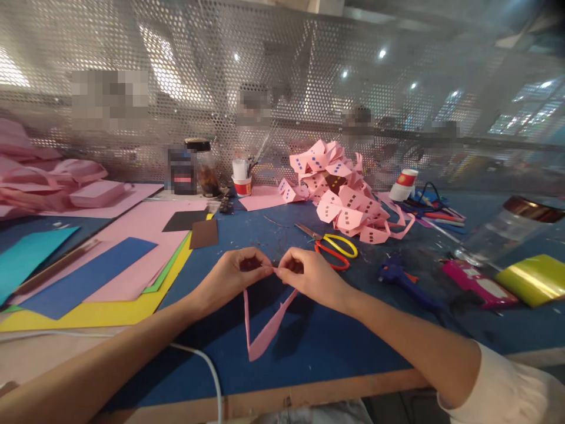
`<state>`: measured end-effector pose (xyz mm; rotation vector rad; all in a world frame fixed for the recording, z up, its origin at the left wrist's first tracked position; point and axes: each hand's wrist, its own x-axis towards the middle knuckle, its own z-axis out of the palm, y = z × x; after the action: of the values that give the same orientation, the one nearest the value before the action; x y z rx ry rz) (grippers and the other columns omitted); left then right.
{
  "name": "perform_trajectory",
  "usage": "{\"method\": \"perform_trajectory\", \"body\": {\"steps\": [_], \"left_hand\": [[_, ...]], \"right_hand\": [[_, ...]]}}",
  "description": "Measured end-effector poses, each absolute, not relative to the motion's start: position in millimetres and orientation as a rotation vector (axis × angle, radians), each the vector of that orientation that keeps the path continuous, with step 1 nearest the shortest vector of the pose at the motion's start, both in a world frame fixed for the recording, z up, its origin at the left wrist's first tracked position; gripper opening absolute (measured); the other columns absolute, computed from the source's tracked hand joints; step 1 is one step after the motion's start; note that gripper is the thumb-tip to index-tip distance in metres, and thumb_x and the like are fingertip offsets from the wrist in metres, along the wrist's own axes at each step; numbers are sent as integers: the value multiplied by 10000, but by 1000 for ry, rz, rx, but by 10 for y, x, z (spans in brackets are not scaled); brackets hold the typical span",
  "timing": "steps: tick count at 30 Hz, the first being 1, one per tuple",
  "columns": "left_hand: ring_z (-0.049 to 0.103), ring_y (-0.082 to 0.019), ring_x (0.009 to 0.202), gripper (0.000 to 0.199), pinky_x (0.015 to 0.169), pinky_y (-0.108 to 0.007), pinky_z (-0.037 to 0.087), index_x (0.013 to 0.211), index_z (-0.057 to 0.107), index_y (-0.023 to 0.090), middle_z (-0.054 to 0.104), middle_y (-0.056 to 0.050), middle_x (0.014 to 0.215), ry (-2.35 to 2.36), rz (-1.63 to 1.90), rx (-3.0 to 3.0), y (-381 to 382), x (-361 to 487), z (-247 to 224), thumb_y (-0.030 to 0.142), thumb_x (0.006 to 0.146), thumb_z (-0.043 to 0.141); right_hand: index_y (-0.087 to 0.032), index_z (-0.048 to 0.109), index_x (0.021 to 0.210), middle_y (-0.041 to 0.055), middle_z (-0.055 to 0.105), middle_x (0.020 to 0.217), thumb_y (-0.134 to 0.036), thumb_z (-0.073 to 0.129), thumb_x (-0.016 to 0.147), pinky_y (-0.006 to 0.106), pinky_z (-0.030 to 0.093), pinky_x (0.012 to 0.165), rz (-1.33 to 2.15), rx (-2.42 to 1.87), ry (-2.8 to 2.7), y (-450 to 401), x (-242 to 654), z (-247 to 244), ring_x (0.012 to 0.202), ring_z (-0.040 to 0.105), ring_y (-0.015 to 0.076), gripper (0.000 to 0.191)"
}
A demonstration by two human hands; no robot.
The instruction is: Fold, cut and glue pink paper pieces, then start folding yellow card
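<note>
A folded pink paper strip [265, 337] hangs in a V shape below my two hands, over the blue table mat. My left hand [236, 275] pinches one end of it between thumb and forefinger. My right hand [309, 274] pinches the other end, and the fingertips of both hands nearly meet. Just behind my right hand lie scissors [333, 248] with one yellow and one red handle. Farther back is a heap of folded pink paper pieces [344, 194] with small dark and blue squares on them.
Coloured sheets [170, 306] and a blue strip [95, 277] lie left. A blue glue gun [408, 282], a magenta packet [479, 284] and a clear jar [498, 232] stand or lie right. Paper cups [242, 185] are at the back. A white cable [207, 359] crosses the front edge.
</note>
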<state>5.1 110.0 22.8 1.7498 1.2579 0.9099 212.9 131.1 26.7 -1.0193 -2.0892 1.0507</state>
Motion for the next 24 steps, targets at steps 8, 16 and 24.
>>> {"method": "perform_trajectory", "body": {"steps": [8, 16, 24], "left_hand": [[636, -181, 777, 268, 728, -282, 482, 821, 707, 182, 711, -19, 803, 1233, 896, 1721, 1107, 21, 172, 448, 819, 685], [661, -207, 835, 357, 797, -315, 496, 839, 718, 176, 739, -53, 832, 1220, 873, 1614, 1074, 35, 320, 496, 890, 567], [632, -202, 799, 322, 778, -315, 483, 780, 704, 169, 705, -45, 788, 1171, 834, 1616, 1079, 19, 330, 473, 848, 625]], "right_hand": [[-191, 629, 849, -7, 665, 763, -263, 617, 879, 249, 454, 662, 1029, -987, -2109, 1291, 2114, 254, 707, 613, 127, 79], [-192, 630, 851, -10, 660, 753, -243, 610, 874, 244, 450, 639, 1029, -1000, -2088, 1287, 2122, 259, 688, 603, 125, 59], [-195, 639, 854, -11, 677, 789, -222, 602, 873, 234, 460, 678, 1036, -917, -2096, 1285, 2112, 260, 715, 602, 116, 49]]}}
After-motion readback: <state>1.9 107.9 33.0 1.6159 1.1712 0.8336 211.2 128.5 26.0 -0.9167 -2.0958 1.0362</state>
